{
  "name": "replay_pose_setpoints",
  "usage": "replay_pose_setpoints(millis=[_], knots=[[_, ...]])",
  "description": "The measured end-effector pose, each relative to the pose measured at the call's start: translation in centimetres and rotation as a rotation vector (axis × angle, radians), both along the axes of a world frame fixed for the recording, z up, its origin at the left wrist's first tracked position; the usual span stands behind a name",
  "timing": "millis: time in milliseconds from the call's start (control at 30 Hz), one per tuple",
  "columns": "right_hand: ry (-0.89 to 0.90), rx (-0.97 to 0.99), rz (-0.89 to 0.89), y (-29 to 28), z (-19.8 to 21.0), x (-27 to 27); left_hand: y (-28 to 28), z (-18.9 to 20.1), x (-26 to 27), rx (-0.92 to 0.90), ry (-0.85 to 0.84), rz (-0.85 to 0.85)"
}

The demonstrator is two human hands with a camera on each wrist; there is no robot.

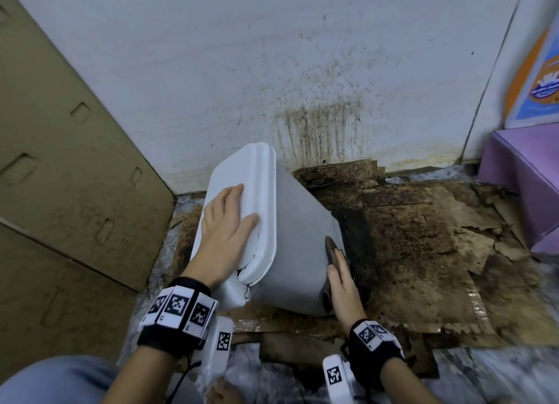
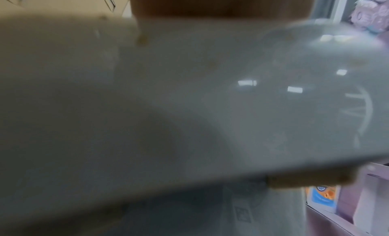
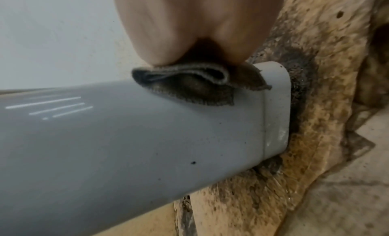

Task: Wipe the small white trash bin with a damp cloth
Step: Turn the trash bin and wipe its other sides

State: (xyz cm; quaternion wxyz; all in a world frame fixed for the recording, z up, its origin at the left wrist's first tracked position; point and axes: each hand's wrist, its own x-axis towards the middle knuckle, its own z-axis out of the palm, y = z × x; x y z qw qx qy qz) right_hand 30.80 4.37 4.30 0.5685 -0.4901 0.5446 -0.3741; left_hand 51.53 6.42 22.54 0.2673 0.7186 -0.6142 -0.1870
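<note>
The small white trash bin (image 1: 298,237) is tipped to the left on the floor, its grey side facing up and its white lid (image 1: 242,180) closed. My left hand (image 1: 225,231) lies flat on the lid with straight fingers; the left wrist view shows only the blurred lid (image 2: 189,106) up close. My right hand (image 1: 341,279) presses a dark brown cloth (image 1: 331,249) flat against the bin's right side near its base. In the right wrist view the folded cloth (image 3: 189,85) sits under my palm (image 3: 179,23) on the grey wall of the bin (image 3: 147,139).
Soiled, torn cardboard (image 1: 423,237) covers the floor under and right of the bin. A stained white wall (image 1: 317,125) stands right behind. A large cardboard box (image 1: 60,192) closes off the left, a purple box (image 1: 520,176) the right.
</note>
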Motion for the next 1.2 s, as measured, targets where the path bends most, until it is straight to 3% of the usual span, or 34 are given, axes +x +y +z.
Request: replay_pose_setpoints(millis=[133, 300, 433, 567, 667, 833, 1033, 1100, 1200], knots=[[0.077, -0.034, -0.112, 0.3, 0.4, 0.6, -0.2, 0.1, -0.2, 0.003, -0.016, -0.002], [0.088, -0.063, -0.233, 0.1, 3.7, 1.3, -0.4, 0.1, -0.5, -0.009, -0.055, -0.008], [-0.150, -0.117, -0.255, -0.9, 8.9, 2.0, -0.7, 0.5, -2.0, -0.011, -0.116, -0.028], [-0.400, -0.133, -0.219, -1.6, 13.8, 2.3, -0.7, 1.1, -4.7, -0.018, -0.061, -0.015], [-0.493, -0.153, -0.154, -2.3, 16.6, 1.4, -1.0, 1.4, -6.7, -0.041, -0.056, -0.022], [-0.314, -0.222, -0.097, -3.0, 17.1, -0.3, -1.6, 1.5, -9.2, -0.093, -0.022, -0.015], [-0.242, -0.195, -0.068, -3.3, 16.8, -1.7, -1.6, 2.4, -9.5, -0.267, 0.422, 0.081], [-0.218, -0.192, -0.066, -3.4, 16.7, -2.0, -1.4, 2.6, -8.8, -0.264, 0.411, 0.094], [-0.176, -0.217, -0.062, -3.3, 16.2, -2.3, -1.1, 2.4, -7.3, -0.215, 0.228, 0.138]])
